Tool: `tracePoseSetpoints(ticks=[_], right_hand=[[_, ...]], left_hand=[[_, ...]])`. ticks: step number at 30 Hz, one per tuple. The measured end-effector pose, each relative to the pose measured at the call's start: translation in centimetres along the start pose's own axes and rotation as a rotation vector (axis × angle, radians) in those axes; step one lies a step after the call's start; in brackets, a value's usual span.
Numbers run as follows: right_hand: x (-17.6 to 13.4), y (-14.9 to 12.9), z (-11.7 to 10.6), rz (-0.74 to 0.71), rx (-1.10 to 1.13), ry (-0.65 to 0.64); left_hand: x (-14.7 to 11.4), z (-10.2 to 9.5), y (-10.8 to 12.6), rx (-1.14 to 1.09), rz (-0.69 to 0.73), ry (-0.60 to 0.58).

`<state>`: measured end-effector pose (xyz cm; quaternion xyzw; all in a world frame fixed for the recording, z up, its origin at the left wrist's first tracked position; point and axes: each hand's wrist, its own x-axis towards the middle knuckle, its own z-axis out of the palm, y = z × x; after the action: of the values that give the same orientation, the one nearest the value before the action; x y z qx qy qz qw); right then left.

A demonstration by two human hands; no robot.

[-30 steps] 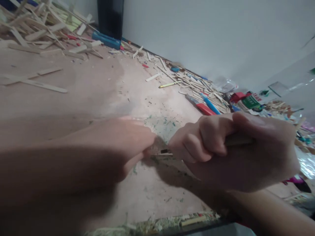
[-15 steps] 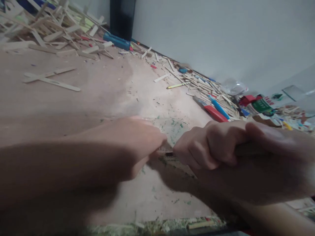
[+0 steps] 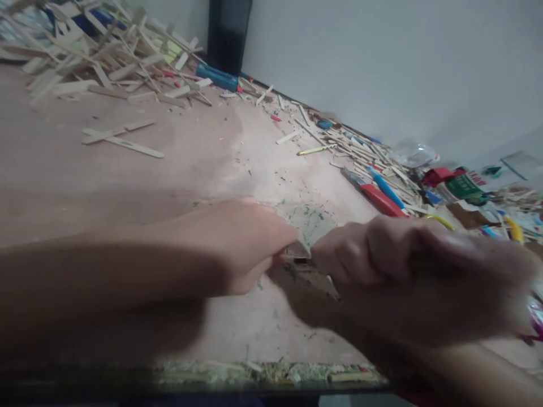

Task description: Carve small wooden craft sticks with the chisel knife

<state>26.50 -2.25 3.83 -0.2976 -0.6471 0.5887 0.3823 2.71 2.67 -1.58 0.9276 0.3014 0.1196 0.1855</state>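
Note:
My left hand (image 3: 250, 240) is closed low over the table, its fingertips pinched on something small that they mostly hide. My right hand (image 3: 369, 254) faces it from the right, clenched in a fist around a slim knife-like tool (image 3: 302, 249). Only a short greyish, blade-like end with a dark part shows in the gap between the hands; the rest is covered by my fingers. Green shavings (image 3: 311, 215) are scattered on the tabletop (image 3: 203, 164) just beyond and under the hands.
A heap of wooden craft sticks (image 3: 123, 62) fills the back left, with crossed sticks (image 3: 123, 140) nearer. A red-handled cutter (image 3: 377, 195) and a blue pen-like tool (image 3: 386, 186) lie beside more sticks (image 3: 360, 148) at right. A blue-based dark panel (image 3: 229, 37) stands by the wall.
The view has shifted, so the table and both hands sit further right. The hands stay close together, and more of the blade-like end shows between them.

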Motion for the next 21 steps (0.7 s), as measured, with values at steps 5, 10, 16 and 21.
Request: tracePoseSetpoints(ticks=[5,10,16,21], right_hand=[[1.9,0.7,-3.1,-0.106,-0.076,-0.017],[0.8,-1.6,-3.1,-0.108,-0.393,0.12],[0.1,-4.2,-2.4,-0.159,-0.859,-0.057],[-0.1,-5.4,-4.1,-0.063,-0.847,-0.231]], left_hand=[[-0.4,0.6,-0.1,0.107,0.096,0.077],[-1.0,0.6,-0.5,0.146,0.238,0.15],[-2.0,0.1,-1.3,0.191,0.353,0.225],[-2.3,0.0,-1.3,0.287,0.411,0.279]])
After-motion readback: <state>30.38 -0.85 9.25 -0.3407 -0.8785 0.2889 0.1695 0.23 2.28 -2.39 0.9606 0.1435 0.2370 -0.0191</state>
